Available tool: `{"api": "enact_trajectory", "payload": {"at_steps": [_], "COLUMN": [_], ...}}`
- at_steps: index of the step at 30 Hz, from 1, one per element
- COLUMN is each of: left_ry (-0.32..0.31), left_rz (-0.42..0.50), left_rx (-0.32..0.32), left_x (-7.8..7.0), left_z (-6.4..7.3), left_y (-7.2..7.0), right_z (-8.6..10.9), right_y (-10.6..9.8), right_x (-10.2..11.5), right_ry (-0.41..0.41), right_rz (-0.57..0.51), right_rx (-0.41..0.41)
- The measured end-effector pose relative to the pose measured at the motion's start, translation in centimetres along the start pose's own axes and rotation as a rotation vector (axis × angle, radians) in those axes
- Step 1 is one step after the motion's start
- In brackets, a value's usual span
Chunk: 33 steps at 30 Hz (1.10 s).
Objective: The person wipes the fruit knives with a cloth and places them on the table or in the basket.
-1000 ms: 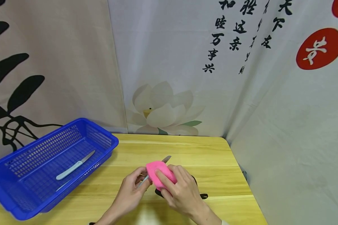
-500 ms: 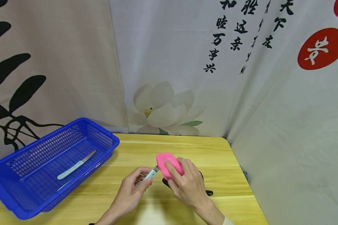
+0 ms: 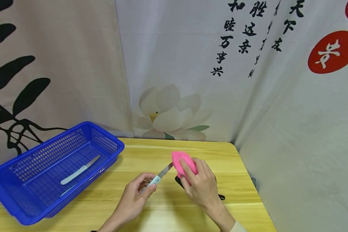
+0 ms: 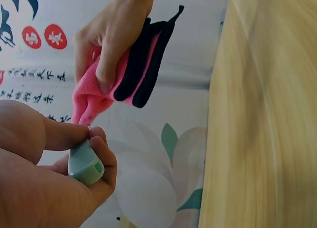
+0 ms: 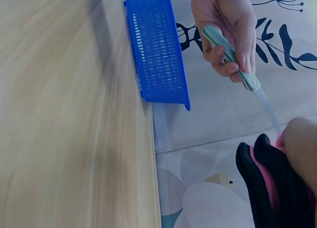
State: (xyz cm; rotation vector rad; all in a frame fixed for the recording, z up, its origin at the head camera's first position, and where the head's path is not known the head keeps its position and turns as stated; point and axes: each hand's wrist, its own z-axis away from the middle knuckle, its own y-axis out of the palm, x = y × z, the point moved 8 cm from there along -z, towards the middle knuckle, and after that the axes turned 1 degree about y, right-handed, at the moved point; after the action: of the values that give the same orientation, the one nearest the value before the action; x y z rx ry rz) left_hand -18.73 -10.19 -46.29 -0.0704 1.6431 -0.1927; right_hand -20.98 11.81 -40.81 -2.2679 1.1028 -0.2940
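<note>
My left hand [image 3: 134, 196] grips a small knife [image 3: 155, 181] by its pale blue-green handle, blade angled up and right. In my right hand [image 3: 203, 185] is a folded pink cloth [image 3: 182, 161] with black edging, held over the table. The cloth's left edge meets the blade tip. From the right wrist, most of the blade [image 5: 266, 108] lies bare between handle and cloth. The left wrist view shows the handle's butt end [image 4: 86, 168] and the black edging [image 4: 133, 72] in two layers; there the blade is hidden by my fingers.
On the left of the wooden table [image 3: 220, 154] stands a blue plastic basket [image 3: 104, 141]. Another pale-handled knife [image 3: 78, 172] lies inside it, beside an unclear thin pale sliver. A printed curtain [image 3: 174, 48] hangs behind the table.
My right hand and the cloth have moved up and right along the blade, baring the handle and then most of the blade. My left hand has stayed nearly still.
</note>
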Motion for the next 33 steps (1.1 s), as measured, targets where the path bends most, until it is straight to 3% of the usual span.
{"api": "enact_trajectory", "payload": {"at_steps": [4, 8, 14, 23, 33], "left_ry": [-0.035, -0.038, -0.022, -0.010, 0.016], "left_rz": [0.032, 0.061, 0.072, 0.073, 0.046], "left_rx": [-0.029, -0.050, -0.060, -0.026, 0.017], "left_x": [0.2, 0.2, 0.1, -0.1, -0.5], "left_z": [-0.1, -0.2, -0.5, -0.8, -0.7], "left_y": [-0.1, -0.3, -0.2, 0.4, 1.0], "right_z": [0.1, 0.0, -0.2, -0.3, 0.0], "right_y": [-0.5, -1.0, -1.6, -1.5, -0.9], "right_x": [-0.9, -0.6, 1.7, 5.3, 5.8], "right_ry": [0.065, 0.074, -0.004, -0.205, -0.192], "right_rz": [0.016, -0.012, -0.058, -0.094, -0.084], "right_rx": [-0.020, -0.041, -0.078, -0.140, -0.046]}}
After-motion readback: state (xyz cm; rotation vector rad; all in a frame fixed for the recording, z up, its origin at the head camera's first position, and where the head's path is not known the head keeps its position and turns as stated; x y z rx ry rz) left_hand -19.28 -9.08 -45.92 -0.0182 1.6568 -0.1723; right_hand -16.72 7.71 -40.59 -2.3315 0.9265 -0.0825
